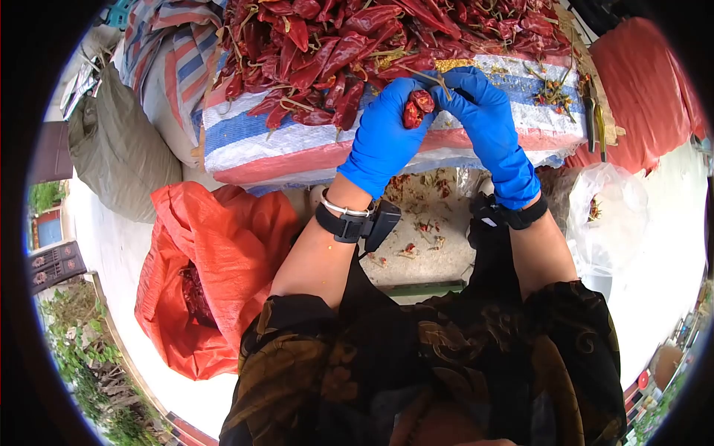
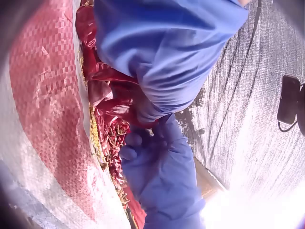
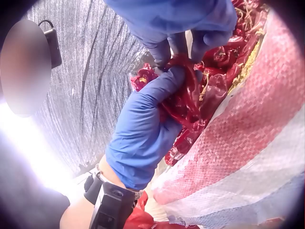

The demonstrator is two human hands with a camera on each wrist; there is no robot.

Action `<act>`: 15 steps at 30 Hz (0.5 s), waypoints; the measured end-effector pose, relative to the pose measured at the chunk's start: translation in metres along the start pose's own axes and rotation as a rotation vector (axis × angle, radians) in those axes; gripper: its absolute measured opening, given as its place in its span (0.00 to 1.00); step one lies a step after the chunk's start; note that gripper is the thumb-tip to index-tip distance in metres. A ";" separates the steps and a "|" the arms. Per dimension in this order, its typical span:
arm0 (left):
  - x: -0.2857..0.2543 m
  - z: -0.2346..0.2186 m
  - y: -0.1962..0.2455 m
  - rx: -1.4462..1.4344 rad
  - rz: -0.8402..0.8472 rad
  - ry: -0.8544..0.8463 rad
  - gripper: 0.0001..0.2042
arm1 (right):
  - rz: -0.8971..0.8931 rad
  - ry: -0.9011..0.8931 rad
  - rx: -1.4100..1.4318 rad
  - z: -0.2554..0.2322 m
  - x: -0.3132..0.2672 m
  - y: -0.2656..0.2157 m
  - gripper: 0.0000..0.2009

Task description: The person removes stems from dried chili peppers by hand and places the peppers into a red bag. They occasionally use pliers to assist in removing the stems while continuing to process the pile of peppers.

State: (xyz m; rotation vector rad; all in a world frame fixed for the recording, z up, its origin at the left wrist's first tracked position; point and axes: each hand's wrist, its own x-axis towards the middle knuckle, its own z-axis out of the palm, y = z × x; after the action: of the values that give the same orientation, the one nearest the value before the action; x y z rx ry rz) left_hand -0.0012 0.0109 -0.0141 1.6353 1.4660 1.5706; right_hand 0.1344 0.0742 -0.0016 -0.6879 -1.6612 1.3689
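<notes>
Both hands wear blue gloves and meet over the near edge of a pile of dried red chilies (image 1: 327,44). My left hand (image 1: 383,137) holds a few dried chilies (image 3: 183,98), its thumb lying across them in the right wrist view. Wrinkled chili ends (image 1: 418,109) poke out of its grip toward me. With bent fingertips, my right hand (image 1: 483,111) pinches the top of a held chili. A tan stem (image 1: 435,82) sticks out between the two hands. In the left wrist view, the left hand (image 2: 162,52) largely covers the held chilies.
A striped woven sheet (image 1: 297,152) lies under the pile. Scissors (image 1: 595,115) lie at its right edge, near scattered stems (image 1: 552,93). An open red sack (image 1: 216,215) with chilies stands at left, a clear plastic bag (image 1: 606,208) at right. Chili scraps (image 1: 424,227) litter the floor.
</notes>
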 end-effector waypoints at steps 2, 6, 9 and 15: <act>-0.002 0.004 -0.003 0.023 0.037 0.007 0.11 | 0.060 0.030 0.099 0.002 -0.001 -0.003 0.10; -0.002 0.008 0.001 -0.225 -0.215 0.023 0.10 | 0.172 0.090 0.177 0.005 -0.001 -0.020 0.04; -0.003 0.012 0.010 -0.408 -0.311 0.078 0.09 | -0.334 0.258 -0.284 0.010 -0.004 -0.003 0.03; 0.002 0.002 0.016 -0.617 -0.473 0.158 0.13 | -0.209 0.273 0.087 0.007 -0.005 -0.010 0.03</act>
State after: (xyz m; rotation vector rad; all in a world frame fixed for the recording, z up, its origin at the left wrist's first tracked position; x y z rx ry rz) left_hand 0.0067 0.0077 -0.0003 0.7684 1.1549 1.6615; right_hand 0.1318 0.0645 0.0070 -0.6032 -1.4055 1.1372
